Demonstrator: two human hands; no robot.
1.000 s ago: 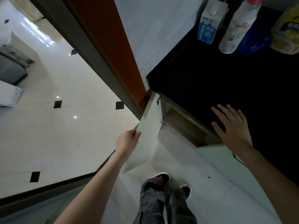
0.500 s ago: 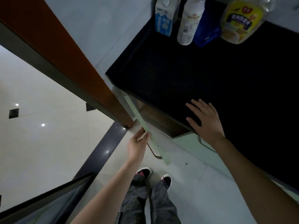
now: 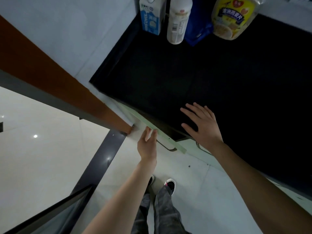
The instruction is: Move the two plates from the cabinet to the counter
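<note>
Head view: the pale green cabinet door (image 3: 152,128) was wide open a second ago; now it is nearly shut, with the left hand (image 3: 147,145) pressing its edge, fingers loose and holding nothing. The right hand (image 3: 201,126) lies flat and empty on the black desk (image 3: 168,73) above the door. No plates are visible, so I cannot tell where they are.

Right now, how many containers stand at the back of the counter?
4: a milk carton leftmost, a white bottle beside it, a blue pouch behind that, and a yellow cereal bag rightmost. More may sit beyond the frame.
</note>
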